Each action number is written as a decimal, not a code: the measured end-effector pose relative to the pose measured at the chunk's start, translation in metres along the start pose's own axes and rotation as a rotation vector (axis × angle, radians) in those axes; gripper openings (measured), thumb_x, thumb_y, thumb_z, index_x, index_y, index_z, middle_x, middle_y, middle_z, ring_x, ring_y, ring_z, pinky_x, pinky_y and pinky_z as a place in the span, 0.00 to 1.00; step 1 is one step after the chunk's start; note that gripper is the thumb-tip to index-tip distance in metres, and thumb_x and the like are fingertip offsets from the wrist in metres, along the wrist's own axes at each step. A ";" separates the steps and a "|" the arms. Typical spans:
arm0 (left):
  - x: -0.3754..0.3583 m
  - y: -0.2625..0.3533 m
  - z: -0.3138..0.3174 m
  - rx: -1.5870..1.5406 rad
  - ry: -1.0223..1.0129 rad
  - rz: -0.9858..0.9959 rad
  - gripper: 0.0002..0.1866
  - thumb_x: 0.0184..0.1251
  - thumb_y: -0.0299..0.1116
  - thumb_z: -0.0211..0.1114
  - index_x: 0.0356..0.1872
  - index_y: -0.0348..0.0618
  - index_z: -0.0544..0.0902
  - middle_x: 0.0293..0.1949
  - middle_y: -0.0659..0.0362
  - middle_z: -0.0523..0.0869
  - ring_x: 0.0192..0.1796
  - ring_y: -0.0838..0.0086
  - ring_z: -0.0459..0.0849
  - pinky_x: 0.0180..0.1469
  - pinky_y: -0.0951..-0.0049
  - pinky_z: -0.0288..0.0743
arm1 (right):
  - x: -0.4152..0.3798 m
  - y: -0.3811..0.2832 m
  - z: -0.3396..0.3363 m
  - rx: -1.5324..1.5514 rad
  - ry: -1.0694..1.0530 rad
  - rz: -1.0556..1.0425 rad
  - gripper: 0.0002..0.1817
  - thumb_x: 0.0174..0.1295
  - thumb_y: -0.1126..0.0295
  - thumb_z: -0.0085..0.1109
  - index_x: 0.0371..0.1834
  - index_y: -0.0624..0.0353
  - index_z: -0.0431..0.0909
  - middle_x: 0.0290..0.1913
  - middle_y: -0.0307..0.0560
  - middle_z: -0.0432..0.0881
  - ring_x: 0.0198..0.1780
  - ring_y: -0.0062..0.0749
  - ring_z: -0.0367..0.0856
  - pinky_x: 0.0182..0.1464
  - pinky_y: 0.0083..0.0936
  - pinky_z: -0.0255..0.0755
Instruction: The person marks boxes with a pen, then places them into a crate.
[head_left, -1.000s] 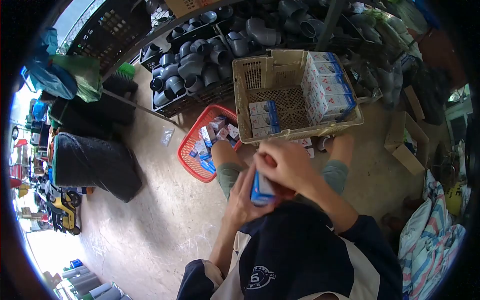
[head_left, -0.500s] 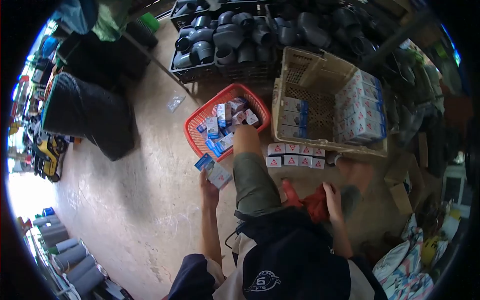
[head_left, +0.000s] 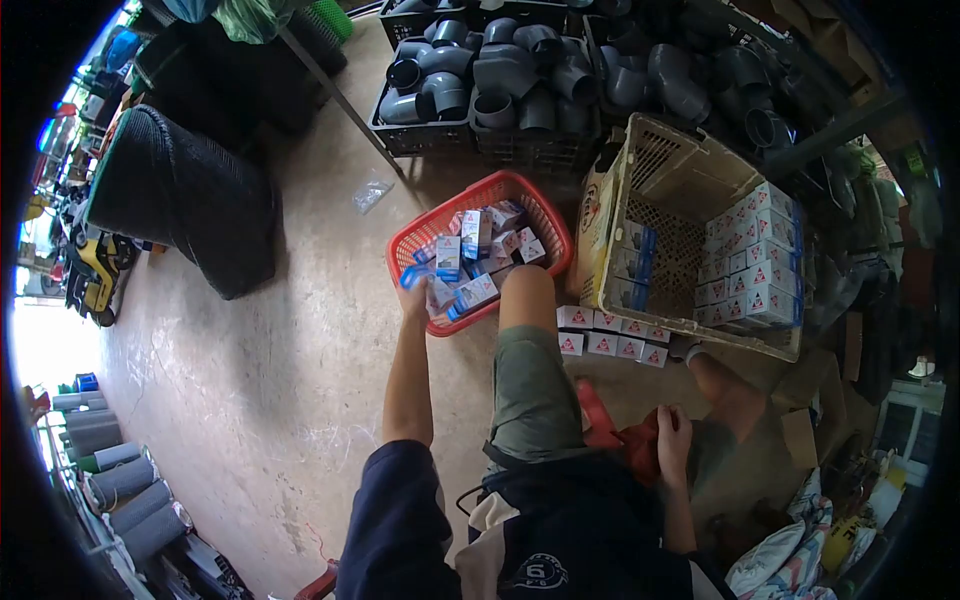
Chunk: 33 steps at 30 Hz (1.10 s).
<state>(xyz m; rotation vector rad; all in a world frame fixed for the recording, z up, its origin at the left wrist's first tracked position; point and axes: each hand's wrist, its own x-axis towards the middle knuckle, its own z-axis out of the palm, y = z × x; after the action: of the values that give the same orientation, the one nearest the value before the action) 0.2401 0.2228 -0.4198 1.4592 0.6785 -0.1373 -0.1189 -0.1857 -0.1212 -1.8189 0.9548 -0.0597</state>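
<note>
The blurred blue-and-white box point(head_left: 414, 276) is at your left hand point(head_left: 413, 297), inside the 8 o'clock edge of the red basket point(head_left: 553, 225); blur hides whether those fingers grip it or have let go. The loose boxes point(head_left: 475, 295) beneath lie at odd angles, so a careless drop could dent a corner or topple one over the low rim. Your bent knee point(head_left: 528, 295) is against the basket's 4 o'clock side, and a shift of that leg could tip it. Farther out at 4 o'clock, floor rows of boxes point(head_left: 602, 343) sit near your foot, where a nudge could scatter them. At your 1 o'clock, your right hand's fingers clench a red cloth point(head_left: 640, 447); its trailing end could snag.
</note>
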 end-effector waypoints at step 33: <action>-0.408 0.308 0.107 0.608 -0.736 1.202 0.27 0.84 0.39 0.44 0.78 0.40 0.59 0.67 0.51 0.74 0.63 0.71 0.73 0.57 0.76 0.70 | 0.112 0.062 0.064 -0.291 -0.318 -0.277 0.18 0.65 0.53 0.60 0.39 0.60 0.81 0.36 0.58 0.85 0.40 0.54 0.85 0.43 0.47 0.76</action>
<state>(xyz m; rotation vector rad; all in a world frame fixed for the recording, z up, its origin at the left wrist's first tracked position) 0.0948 0.0379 0.0469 1.9874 -0.9468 0.0758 -0.0497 -0.2164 -0.2429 -2.1399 0.5027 0.2020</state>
